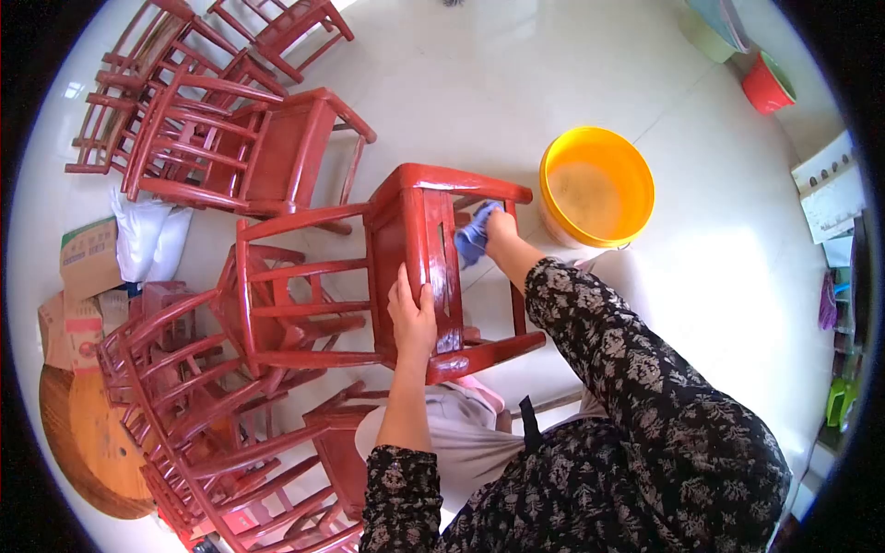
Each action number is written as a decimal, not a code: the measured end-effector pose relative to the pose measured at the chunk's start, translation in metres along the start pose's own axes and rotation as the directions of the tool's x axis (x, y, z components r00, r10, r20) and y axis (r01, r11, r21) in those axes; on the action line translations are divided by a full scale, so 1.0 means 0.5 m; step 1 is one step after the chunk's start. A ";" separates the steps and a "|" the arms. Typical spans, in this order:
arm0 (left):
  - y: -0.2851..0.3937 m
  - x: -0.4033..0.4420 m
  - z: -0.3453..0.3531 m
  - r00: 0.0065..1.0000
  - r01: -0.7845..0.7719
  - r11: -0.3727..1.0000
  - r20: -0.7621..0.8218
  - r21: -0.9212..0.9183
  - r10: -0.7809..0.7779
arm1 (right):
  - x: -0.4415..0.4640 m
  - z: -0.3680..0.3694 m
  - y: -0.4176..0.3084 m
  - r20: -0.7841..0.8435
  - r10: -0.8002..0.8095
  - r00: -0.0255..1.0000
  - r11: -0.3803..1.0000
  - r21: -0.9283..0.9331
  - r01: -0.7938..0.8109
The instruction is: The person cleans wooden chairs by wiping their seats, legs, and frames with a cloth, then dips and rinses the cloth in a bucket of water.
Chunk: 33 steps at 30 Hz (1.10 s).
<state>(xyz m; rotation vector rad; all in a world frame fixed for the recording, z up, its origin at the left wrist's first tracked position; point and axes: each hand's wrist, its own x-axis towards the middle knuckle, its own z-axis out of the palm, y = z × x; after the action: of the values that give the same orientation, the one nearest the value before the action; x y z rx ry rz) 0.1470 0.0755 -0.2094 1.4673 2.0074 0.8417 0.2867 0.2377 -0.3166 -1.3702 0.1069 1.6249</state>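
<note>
A red wooden chair (391, 241) lies tipped in front of me, its slatted back toward the left and its legs toward the right. My left hand (412, 316) rests on the edge of its seat, fingers spread along the wood. In my right hand (501, 232) is a bunched blue cloth (474, 236), held against the chair's underside near a leg and crossbar. Some of the right fingers are hidden behind the cloth.
A yellow bucket (554, 198) with cloudy water stands at the right. More red chairs (293, 152) crowd the left side. White plastic bags (143, 238), cardboard (89, 261) and a round wooden board (101, 442) lie at far left. A red bucket (763, 88) stands at upper right.
</note>
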 end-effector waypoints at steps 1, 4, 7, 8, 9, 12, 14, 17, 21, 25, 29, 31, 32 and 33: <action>-0.002 0.001 -0.002 1.000 -0.005 1.000 -0.002 0.000 0.005 | 0.000 0.004 0.001 0.003 -0.004 1.000 1.000 0.003 0.004; -0.001 -0.005 0.004 0.999 0.032 0.999 0.008 0.008 -0.032 | -0.005 0.026 -0.002 0.102 0.040 0.994 0.976 0.211 -0.061; 0.002 -0.001 -0.001 1.000 0.022 1.000 -0.003 0.005 -0.022 | -0.028 0.042 0.001 0.162 0.120 0.980 0.968 0.198 -0.151; 0.005 -0.003 -0.002 1.000 0.024 1.000 0.009 -0.002 -0.024 | -0.042 0.032 0.000 0.265 0.141 0.954 0.982 0.088 -0.170; 0.006 -0.004 -0.003 0.999 0.026 1.000 0.019 -0.012 -0.026 | -0.060 0.027 -0.012 0.274 0.140 0.952 0.983 0.081 -0.168; 0.002 0.009 -0.024 0.997 0.058 0.998 0.049 -0.033 -0.056 | -0.104 0.021 -0.072 0.434 0.143 0.889 0.881 -0.465 0.086; 0.004 0.027 -0.046 0.962 0.268 0.943 0.114 -0.198 -0.249 | -0.120 0.009 -0.111 0.403 0.191 0.895 0.882 -0.470 0.024; -0.028 0.077 -0.073 0.914 0.401 0.677 0.220 -0.617 -0.341 | -0.179 0.011 -0.140 0.293 0.261 0.920 0.885 -0.454 -0.106; -0.065 0.215 -0.085 0.789 0.522 0.323 0.304 -0.789 -0.533 | -0.214 0.005 -0.136 0.207 0.306 0.929 0.900 -0.381 -0.211; -0.105 0.360 -0.057 0.694 0.489 0.243 0.205 -0.838 -0.690 | -0.193 0.042 -0.112 0.306 0.360 0.882 0.902 -0.355 -0.245; -0.157 0.452 -0.043 0.782 0.247 0.109 0.132 -0.963 -0.609 | -0.226 0.048 -0.132 0.283 0.385 0.879 0.898 -0.333 -0.286; -0.183 0.479 -0.032 0.759 0.231 -0.047 0.211 -0.972 -0.616 | -0.234 0.044 -0.136 0.322 0.446 0.835 0.881 -0.322 -0.346; -0.195 0.482 -0.026 0.728 0.222 -0.083 0.222 -0.971 -0.649 | -0.229 0.039 -0.132 0.298 0.449 0.843 0.873 -0.348 -0.342; -0.183 0.481 -0.027 0.697 0.210 -0.116 0.232 -0.971 -0.678 | -0.232 0.036 -0.130 0.300 0.443 0.845 0.875 -0.348 -0.336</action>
<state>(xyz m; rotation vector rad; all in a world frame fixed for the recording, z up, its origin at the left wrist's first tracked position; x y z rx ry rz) 0.0101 0.2827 -0.2774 -0.3233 1.2135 1.6820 0.3070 0.2134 -0.1859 -1.2754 -0.0797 2.3006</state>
